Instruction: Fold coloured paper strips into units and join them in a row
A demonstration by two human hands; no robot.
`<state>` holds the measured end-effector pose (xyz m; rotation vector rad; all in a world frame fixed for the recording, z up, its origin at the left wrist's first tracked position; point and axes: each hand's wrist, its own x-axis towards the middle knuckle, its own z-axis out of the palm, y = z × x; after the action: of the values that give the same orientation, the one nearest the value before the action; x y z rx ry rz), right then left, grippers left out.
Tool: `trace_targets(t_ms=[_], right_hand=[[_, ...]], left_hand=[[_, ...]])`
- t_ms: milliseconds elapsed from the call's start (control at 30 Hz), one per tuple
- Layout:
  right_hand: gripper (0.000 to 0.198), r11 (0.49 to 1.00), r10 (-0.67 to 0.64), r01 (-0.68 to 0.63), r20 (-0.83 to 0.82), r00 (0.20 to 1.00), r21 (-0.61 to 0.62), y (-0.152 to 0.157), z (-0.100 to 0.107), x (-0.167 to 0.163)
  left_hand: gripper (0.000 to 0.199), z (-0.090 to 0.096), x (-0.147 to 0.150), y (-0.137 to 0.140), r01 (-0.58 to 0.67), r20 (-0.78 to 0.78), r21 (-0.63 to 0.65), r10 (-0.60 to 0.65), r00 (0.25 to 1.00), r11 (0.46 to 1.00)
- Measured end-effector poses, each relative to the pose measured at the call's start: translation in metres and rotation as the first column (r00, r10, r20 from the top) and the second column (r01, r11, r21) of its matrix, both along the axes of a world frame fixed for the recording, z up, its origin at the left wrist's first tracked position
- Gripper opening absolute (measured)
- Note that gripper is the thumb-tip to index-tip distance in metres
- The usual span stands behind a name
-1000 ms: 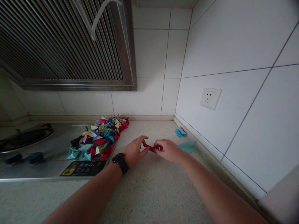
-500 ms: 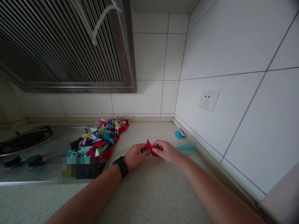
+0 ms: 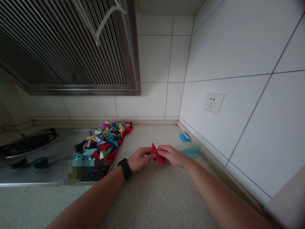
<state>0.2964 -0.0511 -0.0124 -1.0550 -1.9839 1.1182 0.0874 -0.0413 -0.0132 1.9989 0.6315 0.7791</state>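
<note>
A small piece of folded red paper (image 3: 157,154) is pinched between my two hands above the speckled counter (image 3: 162,197). My left hand (image 3: 141,159), with a black watch on its wrist, grips the paper's left side between thumb and fingers. On the opposite side my right hand (image 3: 171,155) pinches it too. One pointed corner sticks up and another points down to the right. Behind my right hand lies a flat teal paper (image 3: 192,151), partly hidden by that hand. Farther back sit small blue and lilac folded papers (image 3: 185,136).
A heap of colourful folded paper pieces (image 3: 106,143) covers the right part of the gas stove (image 3: 64,146) and spills onto the counter. A range hood (image 3: 83,90) hangs above the stove. White tiled walls with a socket (image 3: 214,103) enclose the corner.
The red paper has turned in my fingers, showing a longer, flatter face with its lower point now visible. Both hands still hold it in nearly the same place. The view has shifted slightly.
</note>
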Motion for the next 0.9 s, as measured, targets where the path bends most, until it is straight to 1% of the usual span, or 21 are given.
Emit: trace_targets(t_ms=[100, 200, 267, 333, 433, 567, 667, 767, 900], right_hand=[[0.037, 0.999, 0.021, -0.022, -0.015, 1.000, -0.045, 0.000, -0.002, -0.001], [0.039, 0.996, 0.039, -0.042, -0.037, 0.999, -0.074, 0.001, -0.004, -0.001], [0.038, 0.997, 0.042, -0.044, -0.037, 0.998, -0.058, 0.002, -0.005, 0.000], [0.036, 0.999, 0.035, -0.035, -0.012, 0.999, -0.016, 0.003, -0.005, 0.000], [0.034, 0.999, 0.016, -0.016, 0.031, 0.999, 0.030, 0.004, -0.004, 0.002], [0.033, 1.000, 0.002, -0.003, 0.038, 0.999, 0.030, 0.004, -0.004, 0.003], [0.035, 0.999, -0.008, 0.006, 0.054, 0.999, 0.037, 0.003, -0.003, 0.002], [0.036, 0.997, -0.036, 0.031, 0.077, 0.996, 0.064, 0.001, -0.001, 0.001], [0.031, 0.991, -0.060, 0.052, 0.066, 0.996, 0.120, 0.001, 0.002, 0.001]], left_hand=[[0.031, 0.000, -0.002, 0.000, 0.030, 0.027, -0.087, -0.028, 0.999, 0.996], [0.034, -0.004, -0.002, 0.003, 0.039, 0.043, -0.176, -0.032, 0.999, 0.984], [0.036, -0.008, -0.002, 0.004, 0.036, 0.038, -0.221, -0.028, 0.999, 0.975], [0.036, -0.011, 0.000, 0.006, 0.029, 0.027, -0.237, -0.023, 0.999, 0.971], [0.035, -0.011, 0.001, 0.005, 0.027, 0.025, -0.224, -0.022, 0.999, 0.974], [0.035, -0.007, 0.000, 0.002, 0.027, 0.026, -0.189, -0.023, 0.999, 0.982], [0.034, -0.006, 0.000, 0.003, 0.024, 0.026, -0.151, -0.020, 0.999, 0.988], [0.033, -0.008, 0.001, 0.004, -0.029, 0.019, -0.117, 0.032, 0.999, 0.993], [0.029, -0.007, 0.004, 0.007, -0.095, 0.041, -0.085, 0.099, 0.994, 0.992]])
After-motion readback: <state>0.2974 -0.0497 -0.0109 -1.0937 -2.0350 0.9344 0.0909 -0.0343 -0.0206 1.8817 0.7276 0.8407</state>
